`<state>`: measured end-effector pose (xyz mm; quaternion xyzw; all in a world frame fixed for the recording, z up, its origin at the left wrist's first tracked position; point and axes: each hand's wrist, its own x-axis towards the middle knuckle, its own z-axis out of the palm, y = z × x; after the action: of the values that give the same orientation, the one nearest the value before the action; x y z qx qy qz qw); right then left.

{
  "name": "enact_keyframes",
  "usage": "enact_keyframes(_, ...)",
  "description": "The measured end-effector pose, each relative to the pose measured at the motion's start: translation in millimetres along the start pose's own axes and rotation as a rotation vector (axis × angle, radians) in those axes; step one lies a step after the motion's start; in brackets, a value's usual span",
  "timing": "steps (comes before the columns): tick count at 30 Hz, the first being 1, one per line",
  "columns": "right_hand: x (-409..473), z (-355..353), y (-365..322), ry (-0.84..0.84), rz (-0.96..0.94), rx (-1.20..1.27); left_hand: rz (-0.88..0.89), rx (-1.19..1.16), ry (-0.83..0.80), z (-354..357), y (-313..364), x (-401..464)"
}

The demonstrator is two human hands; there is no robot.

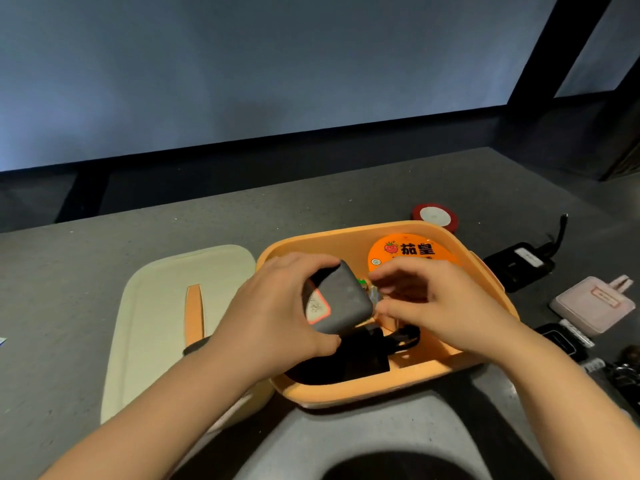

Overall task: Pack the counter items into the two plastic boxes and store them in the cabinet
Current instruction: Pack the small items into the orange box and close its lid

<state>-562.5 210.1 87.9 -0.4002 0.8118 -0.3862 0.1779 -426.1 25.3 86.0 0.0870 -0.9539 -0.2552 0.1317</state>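
An orange plastic box (388, 382) stands open on the grey counter. Inside lie an orange round noodle cup lid (412, 251), black items (360, 362) with a cable, and a small shiny packet (372, 294). My left hand (277, 313) grips a dark grey rounded block with a red-edged label (337, 301), held tilted over the box. My right hand (436, 306) reaches into the box beside the block with its fingers curled; I cannot see whether they pinch the packet.
The box's cream lid with an orange strap (166, 313) lies to the left. To the right sit a red-and-white round tin (434, 216), a black charger with cable (519, 265), a pink pouch (592, 304) and several small dark items (568, 337). A sink basin (381, 445) is in front.
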Motion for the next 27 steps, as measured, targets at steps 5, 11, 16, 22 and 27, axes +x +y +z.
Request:
enact_keyframes(5, -16.2, -7.6, 1.1, 0.252, 0.006, 0.081, 0.013, 0.061, -0.222, 31.3, 10.0, 21.3)
enact_keyframes(11, -23.5, -11.1, 0.0, 0.383, 0.023, 0.074, 0.013, 0.086, -0.306, 51.3, 10.6, 36.4)
enact_keyframes(16, -26.0, -5.0, -1.4, 0.398, 0.032, 0.105, 0.094, 0.045, -0.445, 51.1, 16.6, 45.2)
enact_keyframes(22, -25.5, -7.0, -1.3, 0.421, 0.028, 0.125, 0.152, 0.072, -0.73, 34.6, -1.8, 57.3)
enact_keyframes(27, -24.7, -2.4, 1.0, 0.433, 0.032, 0.161, 0.091, -0.015, -0.786, 38.5, -13.8, 54.5)
